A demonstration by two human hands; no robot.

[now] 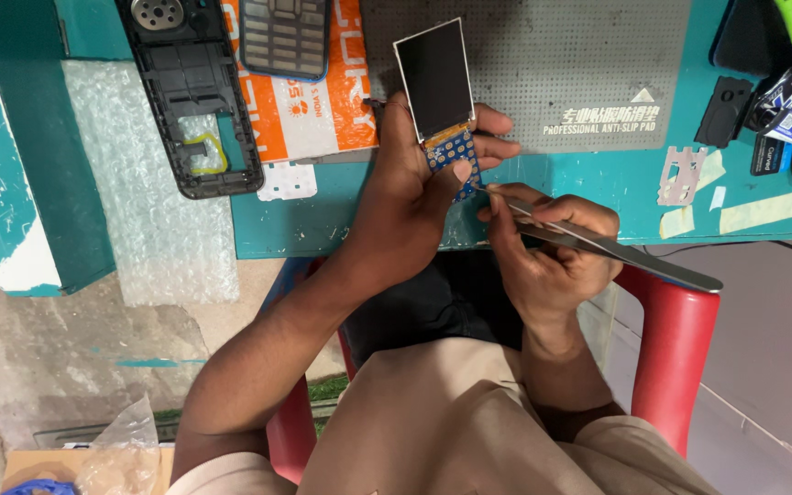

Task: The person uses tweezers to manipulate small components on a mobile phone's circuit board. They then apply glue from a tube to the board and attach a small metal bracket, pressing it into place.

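Metal tweezers (598, 240) pinched in the right hand (547, 257), tip touching a small phone screen (434, 81) whose blue flex end the left hand (414, 197) clasps above the teal counter (598, 183); beyond lies a black phone frame (196, 101).

Left hand (410, 197) gripping small screen (434, 81) w/ blue circuit strip (452, 151), thumb pressed on strip. Right hand (547, 247) holding metal tweezers (598, 243), tip touching strip's lower edge. Black phone frame (192, 92) and keypad (284, 37) lying on teal table (323, 215), grey mat (561, 64) nearby.
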